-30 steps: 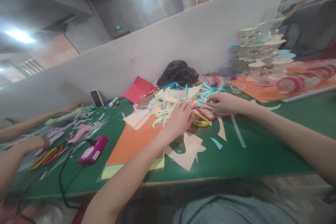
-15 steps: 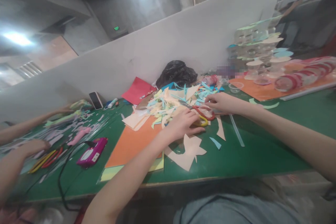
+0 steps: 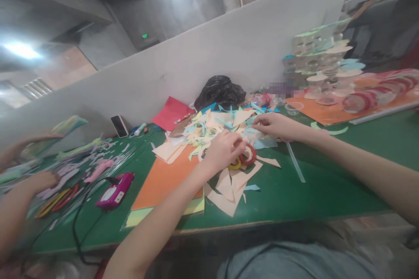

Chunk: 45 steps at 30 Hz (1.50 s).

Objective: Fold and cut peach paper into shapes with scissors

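My left hand (image 3: 224,150) is over the heap of cut paper scraps (image 3: 209,126), its fingers curled and pressed together. Just under its fingertips lie scissors (image 3: 248,156) with red and yellow handle loops; their blades are hidden. What the left fingers hold, if anything, does not show. At the heap's right side my right hand (image 3: 271,125) has its fingers bent in a pinch, and I cannot make out what is between them. A pale blue piece (image 3: 265,141) lies just below that hand. Peach paper offcuts (image 3: 225,196) lie nearest the table edge.
Orange sheets (image 3: 163,183) lie left of the scraps, a purple device (image 3: 115,192) with a black cable farther left. A co-worker's hands (image 3: 46,181) work at the far left. Behind are a black plastic bag (image 3: 219,91) and, at right, stacked clear cups (image 3: 317,59).
The scissors have shifted left and turned beneath my left hand, which rose slightly. Peach and blue scraps near them moved. My right hand moved slightly left. The co-worker lifted a pale green-yellow bundle.
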Each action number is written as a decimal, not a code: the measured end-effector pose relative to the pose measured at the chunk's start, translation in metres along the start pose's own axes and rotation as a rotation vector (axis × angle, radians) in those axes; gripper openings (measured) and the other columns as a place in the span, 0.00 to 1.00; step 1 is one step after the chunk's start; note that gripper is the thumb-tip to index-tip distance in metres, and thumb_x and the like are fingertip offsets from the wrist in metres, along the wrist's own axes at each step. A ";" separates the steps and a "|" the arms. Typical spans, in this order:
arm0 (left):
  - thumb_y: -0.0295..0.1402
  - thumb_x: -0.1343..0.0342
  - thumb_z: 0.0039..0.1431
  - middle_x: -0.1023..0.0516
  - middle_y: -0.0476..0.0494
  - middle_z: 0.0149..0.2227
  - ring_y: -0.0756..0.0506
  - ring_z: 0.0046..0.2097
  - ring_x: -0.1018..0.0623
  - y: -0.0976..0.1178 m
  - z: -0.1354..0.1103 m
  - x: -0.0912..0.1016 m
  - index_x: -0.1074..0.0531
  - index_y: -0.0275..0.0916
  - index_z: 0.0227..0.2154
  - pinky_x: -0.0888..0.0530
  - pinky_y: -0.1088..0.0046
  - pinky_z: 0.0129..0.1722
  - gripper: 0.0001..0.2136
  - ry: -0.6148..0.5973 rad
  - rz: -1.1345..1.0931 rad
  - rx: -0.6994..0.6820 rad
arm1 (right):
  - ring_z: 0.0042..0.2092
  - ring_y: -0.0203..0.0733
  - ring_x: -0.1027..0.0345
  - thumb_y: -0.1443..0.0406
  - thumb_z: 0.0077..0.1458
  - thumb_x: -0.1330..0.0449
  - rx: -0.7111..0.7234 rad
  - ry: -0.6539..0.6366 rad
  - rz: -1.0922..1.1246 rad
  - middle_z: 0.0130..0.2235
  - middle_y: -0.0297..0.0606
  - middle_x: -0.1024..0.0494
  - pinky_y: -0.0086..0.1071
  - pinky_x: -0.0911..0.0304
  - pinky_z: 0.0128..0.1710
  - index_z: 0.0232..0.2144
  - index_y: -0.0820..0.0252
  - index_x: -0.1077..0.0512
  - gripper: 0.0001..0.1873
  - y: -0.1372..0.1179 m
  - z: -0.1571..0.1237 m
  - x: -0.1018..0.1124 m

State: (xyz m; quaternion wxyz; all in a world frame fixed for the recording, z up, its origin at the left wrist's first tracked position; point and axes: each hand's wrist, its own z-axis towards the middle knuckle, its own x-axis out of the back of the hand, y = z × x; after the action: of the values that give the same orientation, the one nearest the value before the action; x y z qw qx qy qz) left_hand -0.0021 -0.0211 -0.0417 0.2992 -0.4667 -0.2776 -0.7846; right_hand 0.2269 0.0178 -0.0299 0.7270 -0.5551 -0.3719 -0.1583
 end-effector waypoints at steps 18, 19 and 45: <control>0.43 0.42 0.62 0.26 0.41 0.52 0.42 0.51 0.26 0.014 0.000 -0.002 0.33 0.43 0.54 0.29 0.62 0.53 0.20 -0.007 -0.437 0.244 | 0.29 0.35 0.38 0.44 0.54 0.43 0.151 -0.101 0.333 0.26 0.30 0.32 0.32 0.43 0.33 0.30 0.58 0.31 0.23 -0.009 -0.001 -0.002; 0.43 0.42 0.62 0.27 0.40 0.54 0.41 0.53 0.26 0.014 0.000 -0.002 0.35 0.43 0.57 0.30 0.61 0.53 0.22 0.012 -0.419 0.241 | 0.29 0.34 0.38 0.44 0.54 0.43 0.142 -0.096 0.315 0.26 0.30 0.33 0.32 0.43 0.33 0.30 0.58 0.32 0.23 -0.010 -0.002 -0.001; 0.44 0.41 0.62 0.29 0.38 0.56 0.40 0.60 0.32 0.005 -0.002 -0.003 0.34 0.40 0.58 0.34 0.61 0.60 0.25 0.069 -0.214 0.242 | 0.40 0.45 0.29 0.59 0.63 0.51 -0.009 0.152 -0.254 0.44 0.44 0.21 0.34 0.39 0.37 0.43 0.59 0.27 0.16 0.011 -0.014 0.050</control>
State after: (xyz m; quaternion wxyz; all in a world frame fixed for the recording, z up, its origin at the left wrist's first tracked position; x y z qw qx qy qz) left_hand 0.0017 -0.0255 -0.0441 0.2771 -0.3678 -0.4078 -0.7884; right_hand 0.2726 0.0172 -0.0035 0.7247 -0.4933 -0.3821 -0.2922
